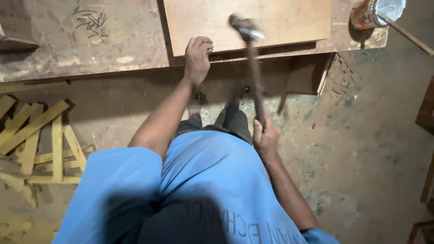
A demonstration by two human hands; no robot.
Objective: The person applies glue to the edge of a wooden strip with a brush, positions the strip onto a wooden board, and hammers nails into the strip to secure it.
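On the worn workbench [90,49] across the frame's top, the left hand [197,56] pinches something small at the plywood panel [246,20] edge, while the right hand [266,138], fingers clamped, holds the hammer [253,68], its handle running upward, head just right of those fingers.

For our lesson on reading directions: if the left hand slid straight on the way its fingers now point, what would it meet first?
The left hand points up the picture, fingers already at the near edge of the plywood board. That board would likely come first, though depth is unclear.

plywood panel [212,20] pale tan | workbench [90,49] worn grey-brown, blotchy | hammer [253,63] dark handle, grey metal head | wood strips [40,135] yellow | shirt [203,180] bright blue | floor [361,149] mottled grey-green
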